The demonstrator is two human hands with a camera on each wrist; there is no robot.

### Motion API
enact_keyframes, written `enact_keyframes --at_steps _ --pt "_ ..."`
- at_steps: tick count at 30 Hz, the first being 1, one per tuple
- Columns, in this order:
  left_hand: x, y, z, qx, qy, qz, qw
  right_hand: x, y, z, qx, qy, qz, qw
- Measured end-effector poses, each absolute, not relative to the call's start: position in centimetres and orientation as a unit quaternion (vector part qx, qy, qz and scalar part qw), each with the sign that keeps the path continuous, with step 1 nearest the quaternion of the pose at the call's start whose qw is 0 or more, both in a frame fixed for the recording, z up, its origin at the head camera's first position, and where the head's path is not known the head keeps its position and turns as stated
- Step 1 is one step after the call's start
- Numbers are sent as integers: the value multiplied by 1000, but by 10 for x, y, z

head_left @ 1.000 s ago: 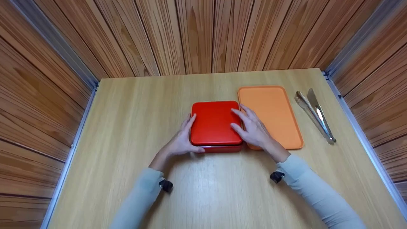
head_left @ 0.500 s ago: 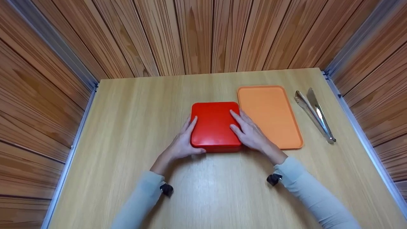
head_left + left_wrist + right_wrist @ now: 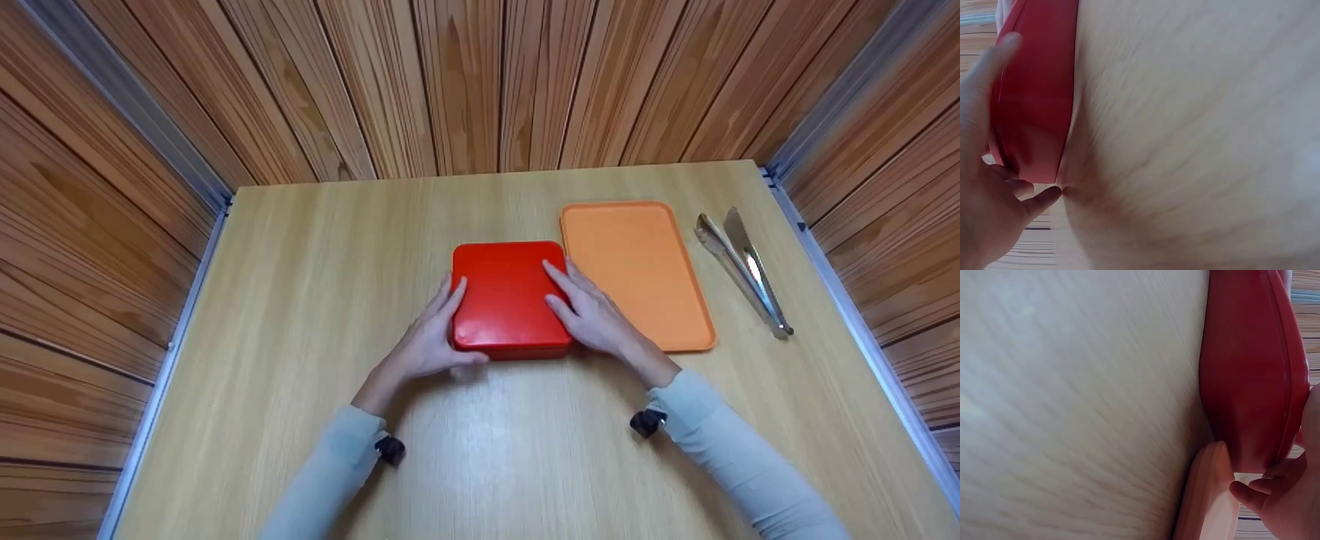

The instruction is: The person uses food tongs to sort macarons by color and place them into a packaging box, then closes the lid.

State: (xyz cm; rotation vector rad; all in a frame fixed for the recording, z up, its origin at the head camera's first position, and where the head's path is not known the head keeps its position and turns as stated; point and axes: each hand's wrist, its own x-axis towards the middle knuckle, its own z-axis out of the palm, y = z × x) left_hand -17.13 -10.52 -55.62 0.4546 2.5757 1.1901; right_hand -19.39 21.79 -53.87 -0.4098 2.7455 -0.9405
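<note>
A red rectangular lidded box (image 3: 506, 296) lies on the table, its lid over the base. At its left front corner is my left hand (image 3: 424, 341), index finger on the lid's left edge, thumb along the front. My right hand (image 3: 600, 319) rests on the right edge, thumb and index finger on the lid top and other fingers down the side. Fingers of both hands look fairly straight. Up close, the left wrist view shows the box's front wall (image 3: 1039, 95) and a lid seam; what lies inside is hidden.
Just right of the box lies an orange tray (image 3: 637, 277), close to or touching it. Farther right are metal tongs (image 3: 739, 262) and a knife (image 3: 742, 236), side by side. Wood-panelled walls (image 3: 465, 82) stand behind and at both sides.
The dark gap under the lid's front edge has closed as the lid went down. My right hand has shifted slightly nearer the front. The left thumb has risen a little along the front.
</note>
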Motion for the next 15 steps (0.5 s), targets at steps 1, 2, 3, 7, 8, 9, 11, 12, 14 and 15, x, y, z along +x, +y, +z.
enact_keyframes --at_steps 1,2,3,7,8,9,11,12,14,15 --pt "-172 -106 -556 154 886 416 132 -194 217 -538 -137 932 -317 106" --pt "-172 -106 -556 149 886 420 130 -194 216 -537 -133 933 -316 107" --pt "-173 -105 -556 143 885 425 127 -194 215 -536 -130 934 -314 107" --pt "-181 -98 -553 102 883 444 115 -194 207 -531 -108 938 -309 109" --pt "-183 -95 -552 89 883 447 113 -195 205 -530 -101 939 -310 111" --pt "-186 -92 -551 76 882 453 110 -195 201 -529 -93 939 -311 114" --pt "-192 -84 -548 47 878 465 105 -195 194 -527 -73 939 -315 120" --pt "-195 -80 -547 33 876 470 102 -195 190 -527 -64 938 -318 122" --pt "-200 -72 -545 7 872 479 97 -196 182 -527 -44 937 -324 125" --pt "-201 -68 -545 -3 872 479 95 -197 178 -527 -36 936 -326 126"
